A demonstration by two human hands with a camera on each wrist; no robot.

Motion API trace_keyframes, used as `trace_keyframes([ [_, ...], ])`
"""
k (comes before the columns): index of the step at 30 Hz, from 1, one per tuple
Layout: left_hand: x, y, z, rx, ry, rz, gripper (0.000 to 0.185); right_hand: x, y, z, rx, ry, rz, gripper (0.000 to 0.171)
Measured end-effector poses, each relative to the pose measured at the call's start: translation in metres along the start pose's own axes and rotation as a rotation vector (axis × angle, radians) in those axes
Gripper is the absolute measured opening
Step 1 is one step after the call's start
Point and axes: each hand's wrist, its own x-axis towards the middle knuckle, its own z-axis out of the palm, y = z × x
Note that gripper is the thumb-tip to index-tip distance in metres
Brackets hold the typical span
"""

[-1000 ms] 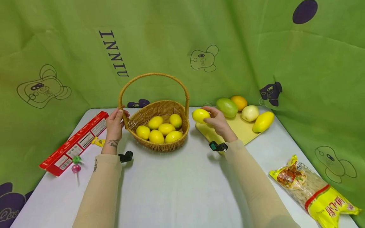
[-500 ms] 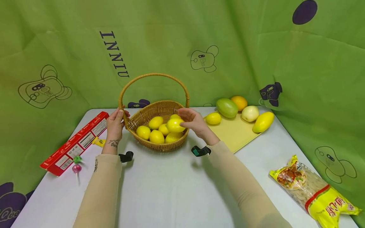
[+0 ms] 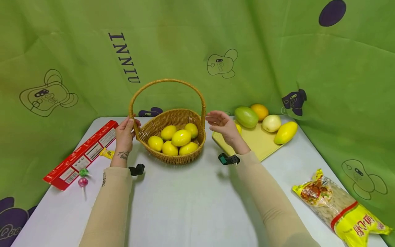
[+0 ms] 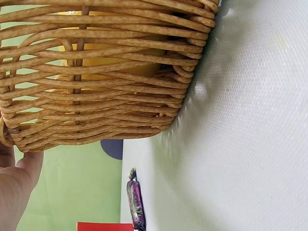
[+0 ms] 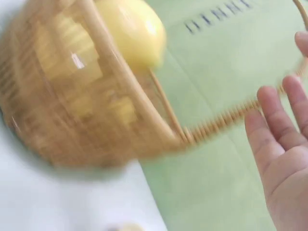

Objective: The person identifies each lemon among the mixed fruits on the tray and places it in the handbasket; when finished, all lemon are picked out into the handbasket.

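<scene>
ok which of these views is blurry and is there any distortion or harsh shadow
Right wrist view: heavy motion blur smears the basket and a lemon; the open right hand is soft too. Left wrist view: sharp on the wicker weave, slightly soft where the basket's base meets the table. Head view: crisp, wide-angle bending at the edges, even light, only faint shadows under the arms and basket.

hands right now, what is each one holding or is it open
Left hand: grips the basket at the base of its handle.
Right hand: open, holding nothing, beside the basket.
</scene>
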Motion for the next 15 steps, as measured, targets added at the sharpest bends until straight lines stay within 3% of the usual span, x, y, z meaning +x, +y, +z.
trace_keyframes([
  [5,0.0,0.001,0.0,0.001,-0.012,-0.001,0.028,0.007,0.0,-0.044,-0.049,0.048,-0.025,0.045],
  [10,-0.001,0.002,0.0,0.001,-0.008,-0.008,0.027,0.009,0.007,-0.081,-0.186,0.121,0.09,0.046],
  [15,-0.001,0.001,-0.001,0.015,-0.012,-0.01,0.029,0.008,0.016,-0.103,-0.311,0.208,0.211,0.052],
])
